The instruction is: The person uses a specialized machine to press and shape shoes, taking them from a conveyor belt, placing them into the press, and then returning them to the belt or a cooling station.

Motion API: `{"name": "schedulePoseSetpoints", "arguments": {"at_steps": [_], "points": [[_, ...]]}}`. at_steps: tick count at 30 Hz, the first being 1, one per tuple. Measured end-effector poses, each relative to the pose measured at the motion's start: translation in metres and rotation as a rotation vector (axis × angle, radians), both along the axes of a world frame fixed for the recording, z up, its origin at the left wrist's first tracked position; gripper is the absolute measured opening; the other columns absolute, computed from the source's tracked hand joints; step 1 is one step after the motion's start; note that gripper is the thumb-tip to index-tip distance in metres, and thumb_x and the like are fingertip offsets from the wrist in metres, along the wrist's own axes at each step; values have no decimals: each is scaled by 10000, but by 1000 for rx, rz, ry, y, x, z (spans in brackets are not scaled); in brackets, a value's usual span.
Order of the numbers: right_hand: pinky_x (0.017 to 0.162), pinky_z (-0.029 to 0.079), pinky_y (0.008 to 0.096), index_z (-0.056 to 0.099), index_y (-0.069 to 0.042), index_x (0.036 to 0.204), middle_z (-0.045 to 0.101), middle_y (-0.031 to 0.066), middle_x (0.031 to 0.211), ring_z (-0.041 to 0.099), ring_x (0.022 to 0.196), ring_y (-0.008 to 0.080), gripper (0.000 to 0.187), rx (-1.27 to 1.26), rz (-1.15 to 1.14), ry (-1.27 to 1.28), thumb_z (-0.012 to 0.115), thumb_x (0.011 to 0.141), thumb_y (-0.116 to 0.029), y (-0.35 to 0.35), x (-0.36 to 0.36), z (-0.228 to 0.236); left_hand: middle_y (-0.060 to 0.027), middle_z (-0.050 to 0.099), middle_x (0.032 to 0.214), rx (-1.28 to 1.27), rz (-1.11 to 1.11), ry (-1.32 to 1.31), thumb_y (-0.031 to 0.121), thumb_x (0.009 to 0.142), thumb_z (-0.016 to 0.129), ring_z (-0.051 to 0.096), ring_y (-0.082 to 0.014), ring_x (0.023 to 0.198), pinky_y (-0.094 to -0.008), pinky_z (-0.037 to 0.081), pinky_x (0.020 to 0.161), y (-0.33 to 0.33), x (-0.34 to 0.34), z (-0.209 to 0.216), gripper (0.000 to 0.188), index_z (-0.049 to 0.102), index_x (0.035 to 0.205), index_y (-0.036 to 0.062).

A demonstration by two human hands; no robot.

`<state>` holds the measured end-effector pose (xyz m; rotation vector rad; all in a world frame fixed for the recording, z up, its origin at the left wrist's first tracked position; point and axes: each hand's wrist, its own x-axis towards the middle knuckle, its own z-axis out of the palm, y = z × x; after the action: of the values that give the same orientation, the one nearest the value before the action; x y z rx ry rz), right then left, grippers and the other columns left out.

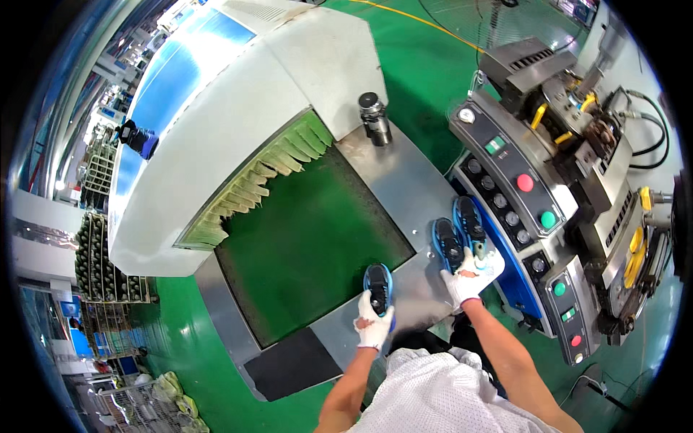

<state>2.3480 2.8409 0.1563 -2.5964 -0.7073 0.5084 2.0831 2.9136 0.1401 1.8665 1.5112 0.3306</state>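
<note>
**Gloved hands on blue-and-black shoes at the near side of a belt machine's table**

At far left, a tall rack [101,260] carries close rows of small dark rounded things, too small to identify. Below it, a wire cart [137,408] holds pale and yellow-green plastic bags [173,393]; their contents cannot be made out. The white housing [289,76] comes next, and the green fringe [260,180] over its mouth hides whatever is inside. A black mat [292,364] covers the near-left corner of the metal table [404,173].

The left hand [374,326] grasps one shoe [377,285] by its heel end, on the table's near side. Its toe reaches over the edge of the green belt [317,238], towards the belt's near-right corner; whether it touches down cannot be told. A dark flask [374,119] stands capped at the table's far end, so its contents are hidden.

At the table's right edge, the right hand [462,280] is at the heels of two similar shoes [449,242] lying side by side; whether it grips either cannot be told. The step in hand looks like placing or lifting shoes at the belt. The next move seems to call for a steady heel hold, keeping each shoe upright and clear of the control panel [505,159] beyond.
</note>
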Motion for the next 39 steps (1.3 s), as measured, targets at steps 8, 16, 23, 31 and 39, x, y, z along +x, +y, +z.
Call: {"name": "schedulePoseSetpoints", "arguments": {"at_steps": [8, 16, 23, 31, 39], "points": [[1003, 482, 498, 542, -71, 1369, 688, 194, 1174, 656, 1124, 399, 706, 38, 56, 134, 813, 752, -282, -11, -51, -45, -168, 607, 1232, -115, 184, -123, 225, 731, 872, 653, -347, 1087, -456, 506, 969, -22, -18, -31, 762, 488, 1367, 55], [906, 535, 472, 592, -8, 1295, 726, 231, 1115, 708, 1045, 360, 813, -162, 38, 400, 773, 763, -595, -7, -27, -16, -235, 653, 1305, -437, 11, 133, 418, 801, 857, 614, -344, 1211, -426, 509, 1013, 77, -19, 6, 884, 497, 1423, -97], [857, 592, 393, 624, 110, 1277, 709, 313, 1087, 752, 938, 325, 1006, 135, -467, 889, 777, 726, -717, -121, -60, 106, -282, 659, 1277, -189, -547, 477, 713, 767, 784, 633, -371, 1192, -422, 494, 1035, 69, 65, 58, 1007, 597, 1331, -100], [761, 551, 387, 625, 125, 1198, 714, 268, 953, 722, 836, 299, 1041, 427, -1235, 548, 643, 794, -835, -306, -180, 165, -228, 642, 1336, -479, -1252, 192, 505, 780, 862, 638, -353, 1186, -435, 497, 1010, -137, 167, 179, 859, 587, 1373, -52], [874, 555, 407, 668, 192, 1055, 720, 309, 1036, 735, 970, 317, 1010, 806, -2255, -120, 784, 716, -752, -447, -321, 192, -126, 686, 1241, -575, -2044, -20, 117, 814, 840, 646, -209, 1121, -383, 521, 977, -403, 175, 254, 638, 551, 1375, 29]]}}
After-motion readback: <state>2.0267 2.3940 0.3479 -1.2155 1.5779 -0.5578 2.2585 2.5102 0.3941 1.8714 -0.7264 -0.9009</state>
